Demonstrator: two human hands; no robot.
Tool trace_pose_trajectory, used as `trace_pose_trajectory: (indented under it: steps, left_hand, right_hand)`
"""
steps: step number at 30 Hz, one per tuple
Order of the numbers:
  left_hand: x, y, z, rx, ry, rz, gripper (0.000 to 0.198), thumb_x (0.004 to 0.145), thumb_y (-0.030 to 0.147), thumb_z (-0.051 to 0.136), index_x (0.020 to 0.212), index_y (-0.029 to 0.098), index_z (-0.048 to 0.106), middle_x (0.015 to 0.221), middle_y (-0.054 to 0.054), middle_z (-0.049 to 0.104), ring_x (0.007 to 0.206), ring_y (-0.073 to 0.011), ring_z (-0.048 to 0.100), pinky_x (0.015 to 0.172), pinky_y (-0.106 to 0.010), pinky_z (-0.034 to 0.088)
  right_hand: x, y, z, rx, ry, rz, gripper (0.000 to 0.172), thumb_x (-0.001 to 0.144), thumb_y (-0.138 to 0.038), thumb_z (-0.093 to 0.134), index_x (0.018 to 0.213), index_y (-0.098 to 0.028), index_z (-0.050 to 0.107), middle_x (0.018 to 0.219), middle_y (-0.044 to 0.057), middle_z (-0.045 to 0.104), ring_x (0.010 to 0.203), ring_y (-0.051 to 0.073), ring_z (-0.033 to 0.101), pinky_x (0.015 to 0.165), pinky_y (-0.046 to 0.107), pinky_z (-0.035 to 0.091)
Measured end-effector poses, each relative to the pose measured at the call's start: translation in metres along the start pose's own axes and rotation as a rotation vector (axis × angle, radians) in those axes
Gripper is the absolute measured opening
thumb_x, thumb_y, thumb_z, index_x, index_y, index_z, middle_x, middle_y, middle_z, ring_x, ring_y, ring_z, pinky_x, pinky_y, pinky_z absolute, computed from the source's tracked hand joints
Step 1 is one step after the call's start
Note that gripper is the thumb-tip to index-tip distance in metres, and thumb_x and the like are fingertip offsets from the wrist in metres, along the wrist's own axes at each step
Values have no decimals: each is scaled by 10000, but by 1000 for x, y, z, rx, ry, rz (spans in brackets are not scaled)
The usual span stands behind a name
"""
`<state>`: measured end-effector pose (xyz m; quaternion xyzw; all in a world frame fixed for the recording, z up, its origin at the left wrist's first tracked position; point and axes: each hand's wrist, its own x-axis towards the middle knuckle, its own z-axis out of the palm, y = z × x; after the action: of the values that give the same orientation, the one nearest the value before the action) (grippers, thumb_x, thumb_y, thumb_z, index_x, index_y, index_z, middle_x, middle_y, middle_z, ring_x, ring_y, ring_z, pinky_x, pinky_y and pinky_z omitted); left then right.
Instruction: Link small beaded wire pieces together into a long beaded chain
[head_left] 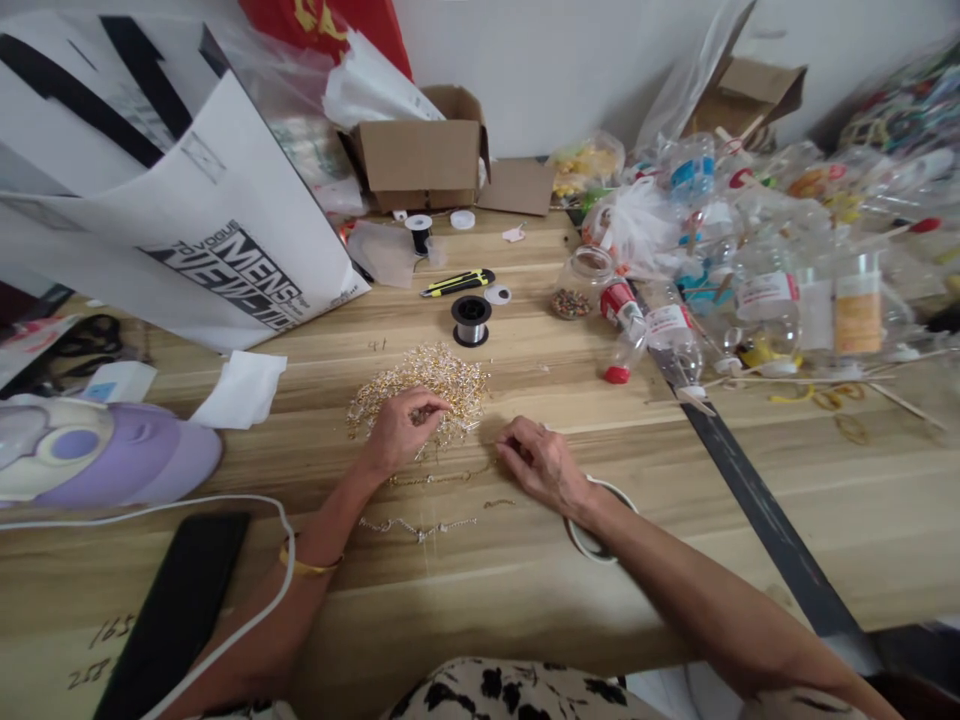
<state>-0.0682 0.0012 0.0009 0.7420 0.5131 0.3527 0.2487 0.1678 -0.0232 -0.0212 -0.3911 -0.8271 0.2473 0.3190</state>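
A loose pile of small gold and silver beads or jewellery pieces (439, 375) lies on the wooden table. My left hand (409, 430) rests at its near edge, thumb and fingers pinched together; what they hold is too small to name. Just right of the pile, my right hand (536, 462) is closed against the tabletop, its fingertips near the end of a thin gold chain (429, 480); whether it grips the chain is unclear. Closer to me lie a silver chain with small charms (420, 530) and a short piece of chain (499, 503).
Behind the pile are a wire spool (471, 322), a yellow-black utility knife (459, 283) and a jar of beads (574, 300). Plastic bottles (675, 335) crowd the right. A white bag (225, 220), a phone (176, 610) and a white cable (281, 515) occupy the left.
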Motion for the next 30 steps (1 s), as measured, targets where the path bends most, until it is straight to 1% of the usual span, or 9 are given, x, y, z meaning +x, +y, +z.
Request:
trace_pose_trajectory:
  steps: [4,8,15,18,22,25,30]
  left_hand:
    - [-1,3,1,-59,5,-37,118,788,183,581,788,146,694,792,-48,695,732,-147,628,698,-249,489]
    - [-2,7,5,-138,0,-113,110,764,197,607,797,143,697,774,-43,710,722,-146,645,686,-241,505]
    - [-4,18,14,-311,-92,-235,127,734,226,661,804,135,716,791,-51,737,708,-149,671,688,-250,543]
    - [-6,19,18,-360,-136,-240,131,743,223,661,822,141,726,814,-50,743,740,-153,678,714,-257,545]
    - [-7,15,22,-358,-182,-199,141,762,222,649,843,147,736,841,-54,745,772,-160,681,738,-269,540]
    - [-7,14,23,-351,-188,-172,139,760,206,642,842,148,739,849,-60,744,787,-166,680,748,-276,537]
    - [-7,15,26,-385,-200,-191,154,745,194,642,846,137,742,887,-78,741,830,-177,682,788,-289,540]
  right_hand:
    - [1,-1,0,-2,14,-8,65,900,-178,499,846,-189,532,744,16,565,626,124,497,600,238,379]
    - [0,0,0,3,11,-11,66,902,-180,498,847,-190,533,743,15,566,620,123,497,596,240,377]
    - [1,0,0,16,15,-17,64,903,-179,495,852,-188,531,741,12,561,615,121,492,592,239,373]
    - [1,-1,0,34,17,-18,63,904,-178,491,852,-186,525,738,9,555,594,114,477,578,234,365]
    - [0,-2,-1,42,18,-26,64,905,-177,485,863,-186,532,744,12,557,580,113,467,568,232,357]
    - [0,-1,-1,32,18,-26,73,906,-181,485,858,-188,539,750,14,564,584,114,469,581,235,360]
    - [1,-2,-1,33,18,-24,66,900,-171,490,860,-184,541,749,14,564,584,112,467,579,232,353]
